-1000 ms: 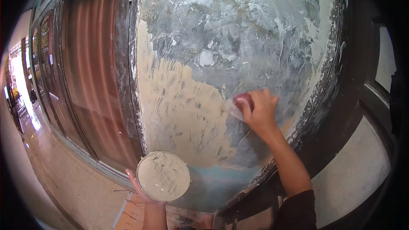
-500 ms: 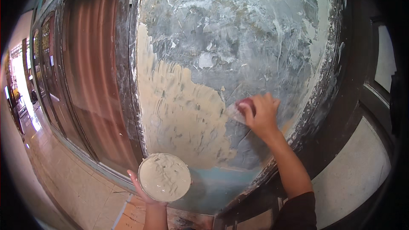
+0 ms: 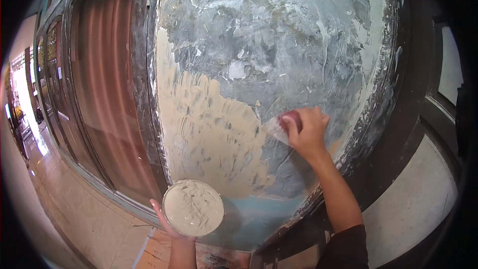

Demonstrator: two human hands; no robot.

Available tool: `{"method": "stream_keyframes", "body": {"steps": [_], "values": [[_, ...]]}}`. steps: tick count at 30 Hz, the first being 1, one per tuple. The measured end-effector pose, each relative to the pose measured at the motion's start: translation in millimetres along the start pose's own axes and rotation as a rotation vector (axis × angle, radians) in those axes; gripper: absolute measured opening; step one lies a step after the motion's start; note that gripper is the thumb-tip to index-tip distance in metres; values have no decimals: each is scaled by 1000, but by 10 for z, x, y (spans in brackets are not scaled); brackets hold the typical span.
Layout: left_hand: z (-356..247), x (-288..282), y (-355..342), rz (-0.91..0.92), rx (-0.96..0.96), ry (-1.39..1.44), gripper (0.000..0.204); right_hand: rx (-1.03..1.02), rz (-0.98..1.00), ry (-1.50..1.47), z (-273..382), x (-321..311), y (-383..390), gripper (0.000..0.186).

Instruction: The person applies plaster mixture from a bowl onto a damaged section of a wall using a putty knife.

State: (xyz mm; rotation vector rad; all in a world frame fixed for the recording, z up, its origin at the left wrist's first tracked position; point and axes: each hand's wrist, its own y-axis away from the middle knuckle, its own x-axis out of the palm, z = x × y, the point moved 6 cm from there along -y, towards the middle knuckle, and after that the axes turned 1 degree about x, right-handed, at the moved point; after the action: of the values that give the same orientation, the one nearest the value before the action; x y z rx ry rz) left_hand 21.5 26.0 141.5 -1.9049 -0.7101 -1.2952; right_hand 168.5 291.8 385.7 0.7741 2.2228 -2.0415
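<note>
My left hand point(image 3: 172, 226) supports a round tub of beige filler point(image 3: 194, 208) from beneath and the side, its thumb along the rim. The filler's surface is lumpy and near the top. My right hand point(image 3: 309, 132) grips a putty knife by its dark red handle point(image 3: 293, 119). The knife's pale, blurred blade point(image 3: 277, 128) is at the patchy grey wall point(image 3: 294, 65), by the right edge of a spread beige filler layer point(image 3: 214, 134). Fingers hide part of the handle.
Left of the wall is a glazed frame with a reddish-brown curtain point(image 3: 107, 79) behind it. A dark door with pale panels point(image 3: 418, 194) stands at the right. Below lie floor tiles point(image 3: 94, 204) and a flat orange-brown sheet point(image 3: 154, 251).
The putty knife and my right hand have shifted very slightly, with the blade still at the filler's edge. The view has moved a little; the tub stays in my left hand.
</note>
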Motion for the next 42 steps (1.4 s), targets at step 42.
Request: {"method": "stream_keyframes", "body": {"steps": [42], "values": [[96, -321, -85, -119, -31, 47, 103, 41, -72, -34, 33, 22, -6, 19]]}}
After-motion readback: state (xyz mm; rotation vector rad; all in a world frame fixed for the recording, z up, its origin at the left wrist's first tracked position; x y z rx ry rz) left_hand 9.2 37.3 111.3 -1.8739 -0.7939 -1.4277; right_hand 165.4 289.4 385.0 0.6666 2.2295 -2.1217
